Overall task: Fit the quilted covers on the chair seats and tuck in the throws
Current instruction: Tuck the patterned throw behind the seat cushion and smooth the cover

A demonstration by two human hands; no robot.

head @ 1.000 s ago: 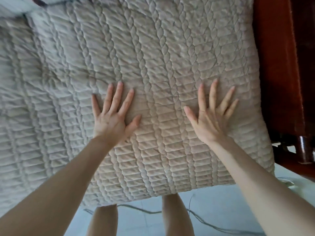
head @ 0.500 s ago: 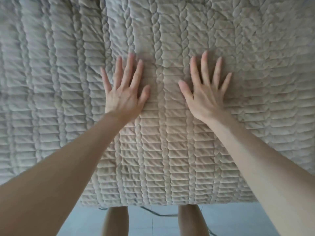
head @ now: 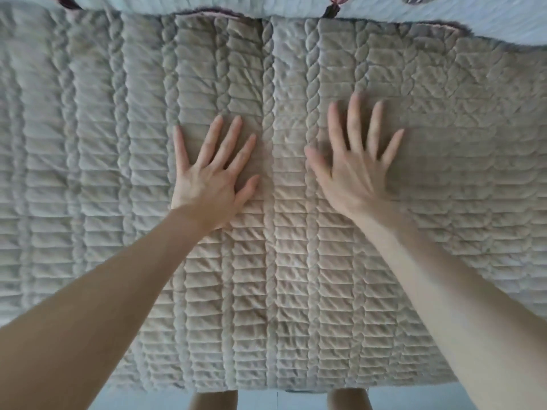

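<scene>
A beige quilted cover (head: pixel 118 143) with braided stitch lines lies spread over the seat and fills nearly the whole head view. My left hand (head: pixel 210 179) rests flat on it near the middle, palm down, fingers spread. My right hand (head: pixel 352 170) is just to the right of it, also palm down with fingers apart, slightly blurred. Neither hand holds anything. Along the top edge lies a pale light-blue throw (head: pixel 296 4) with small dark red printed motifs, meeting the cover's far edge.
The cover's near edge hangs over the seat front at the bottom. Below it show a pale tiled floor (head: pixel 281 402) and my two bare legs (head: pixel 213 400). The seat underneath is hidden.
The view has shifted: the red-brown wooden armrest at the right is gone and the pale throw now shows along the top. Both hands have slid further across the cover; the right hand is moving.
</scene>
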